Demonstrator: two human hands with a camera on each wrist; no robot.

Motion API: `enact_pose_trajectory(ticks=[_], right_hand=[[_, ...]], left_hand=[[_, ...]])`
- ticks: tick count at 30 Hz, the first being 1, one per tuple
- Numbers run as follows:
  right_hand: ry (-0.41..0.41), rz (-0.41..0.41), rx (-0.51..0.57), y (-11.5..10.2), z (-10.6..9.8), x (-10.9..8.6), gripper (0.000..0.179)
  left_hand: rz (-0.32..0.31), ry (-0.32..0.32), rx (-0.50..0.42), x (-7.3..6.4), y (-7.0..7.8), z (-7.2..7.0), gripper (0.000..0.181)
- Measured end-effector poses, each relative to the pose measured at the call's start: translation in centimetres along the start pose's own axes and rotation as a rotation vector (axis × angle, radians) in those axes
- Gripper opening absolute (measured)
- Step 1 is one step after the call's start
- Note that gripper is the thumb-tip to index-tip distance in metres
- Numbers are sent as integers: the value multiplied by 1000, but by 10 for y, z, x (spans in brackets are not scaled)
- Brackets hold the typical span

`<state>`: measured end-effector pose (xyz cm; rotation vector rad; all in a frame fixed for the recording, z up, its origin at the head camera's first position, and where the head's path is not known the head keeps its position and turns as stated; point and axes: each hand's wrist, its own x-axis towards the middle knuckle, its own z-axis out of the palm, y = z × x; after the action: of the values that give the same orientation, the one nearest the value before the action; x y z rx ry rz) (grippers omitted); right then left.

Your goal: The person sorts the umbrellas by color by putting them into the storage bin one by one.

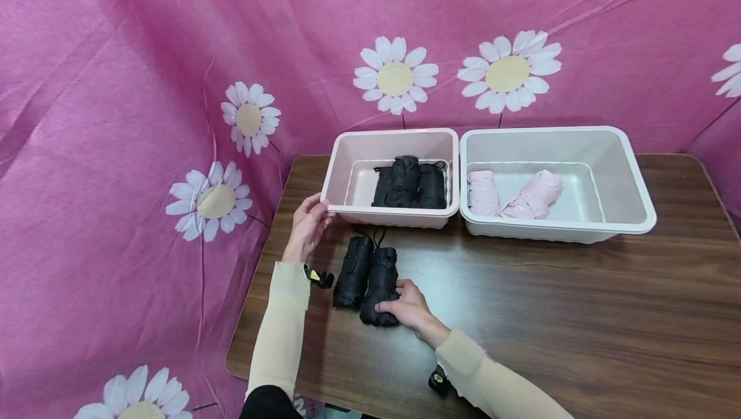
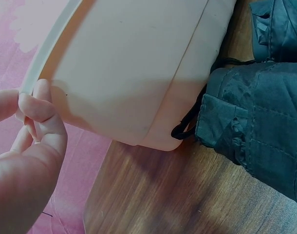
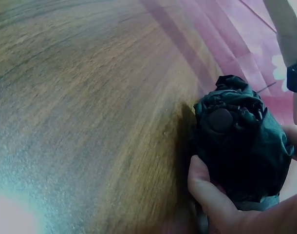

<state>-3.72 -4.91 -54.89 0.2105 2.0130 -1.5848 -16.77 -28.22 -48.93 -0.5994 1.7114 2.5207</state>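
My left hand (image 1: 307, 226) pinches the front left rim corner of a pale pink bin (image 1: 393, 215); in the left wrist view the thumb and fingers (image 2: 39, 109) close over that rim. Lower down, my right hand (image 1: 412, 305) grips the near end of a black folded umbrella (image 1: 382, 274) lying on the table. The right wrist view shows this umbrella's crumpled end with its round knob (image 3: 220, 120), thumb on one side and fingers on the other. Left of it lies a second black folded umbrella (image 1: 353, 271), its cord loop toward the bin.
Several black folded umbrellas (image 1: 405, 181) lie inside the pink bin. A white bin (image 1: 558, 233) stands right beside it and holds two pink folded umbrellas (image 1: 535, 195). Under everything is a brown wooden table (image 1: 521, 303), backed by a pink flowered cloth (image 1: 324, 39).
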Motion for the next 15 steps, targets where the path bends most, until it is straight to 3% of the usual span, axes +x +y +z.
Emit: enact_pose_trajectory(ticks=[3,10,15], right_hand=[[-24,23,44,-3,-3,-1,74],[-164,166,322,-5,-12,2,59],[-247,198,372,-5,-20,4,60]], left_hand=[[0,0,4,0,0,0,24],[7,0,4,0,0,0,25],[8,-1,-3,0,-1,0,23]])
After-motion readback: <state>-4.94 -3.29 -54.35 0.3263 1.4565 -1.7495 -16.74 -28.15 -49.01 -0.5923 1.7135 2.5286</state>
